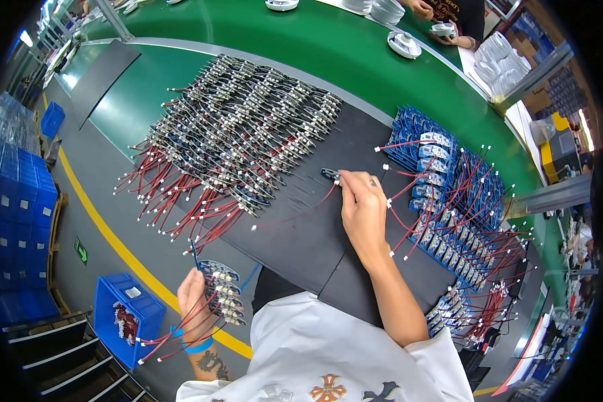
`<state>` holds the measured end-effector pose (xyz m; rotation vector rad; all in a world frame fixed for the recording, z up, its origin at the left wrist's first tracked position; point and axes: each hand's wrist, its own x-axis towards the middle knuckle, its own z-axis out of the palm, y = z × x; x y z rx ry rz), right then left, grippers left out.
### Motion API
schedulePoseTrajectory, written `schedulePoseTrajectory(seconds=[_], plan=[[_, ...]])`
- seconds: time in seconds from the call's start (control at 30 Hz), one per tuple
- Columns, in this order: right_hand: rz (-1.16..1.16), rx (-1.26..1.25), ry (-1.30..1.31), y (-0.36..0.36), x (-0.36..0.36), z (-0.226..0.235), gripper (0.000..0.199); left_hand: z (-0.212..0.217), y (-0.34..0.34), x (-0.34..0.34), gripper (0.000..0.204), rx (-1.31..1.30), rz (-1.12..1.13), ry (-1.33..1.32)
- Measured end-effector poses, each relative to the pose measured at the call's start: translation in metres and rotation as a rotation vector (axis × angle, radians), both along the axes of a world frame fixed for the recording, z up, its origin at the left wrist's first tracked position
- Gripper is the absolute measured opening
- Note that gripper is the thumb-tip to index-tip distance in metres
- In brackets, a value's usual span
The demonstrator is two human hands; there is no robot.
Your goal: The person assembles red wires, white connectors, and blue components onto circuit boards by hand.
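Note:
My left hand, with a blue band at the wrist, grips one edge of a circuit board panel in front of the bench. Several small boards are joined in that panel, and red wires with white plugs dangle from it. Over the black mat, my right hand has its fingers closed on a single small circuit board. A thin red lead trails from this board to the left. Just beyond lie dense rows of separate wired boards, their leads hanging toward the bench's near edge.
Stacked blue board panels and wired panels fill the right side. Behind runs a green conveyor carrying a white round housing. Another person's hands work at the far side. A blue bin stands on the floor, lower left.

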<state>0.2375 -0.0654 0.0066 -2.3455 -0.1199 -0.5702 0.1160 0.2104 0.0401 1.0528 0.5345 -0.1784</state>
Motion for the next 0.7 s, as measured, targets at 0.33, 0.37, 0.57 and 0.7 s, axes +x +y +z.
schedulePoseTrajectory(seconds=[0.33,0.37,0.57,0.7], plan=[[0.74,0.924,0.686,0.019,-0.053,0.03,0.018,-0.001,-0.051,0.024,0.02,0.336,-0.439,-0.251],[0.737,0.923,0.683,0.017,-0.052,0.03,0.018,-0.001,-0.05,0.028,0.02,0.335,-0.442,-0.253],[0.838,0.922,0.665,0.017,-0.044,0.019,0.017,-0.028,-0.029,0.028,0.033,-0.066,-0.511,-0.114],[0.455,1.118,0.848,0.023,-0.038,0.017,0.015,-0.027,0.006,0.016,0.034,-0.479,-0.384,-0.103]])
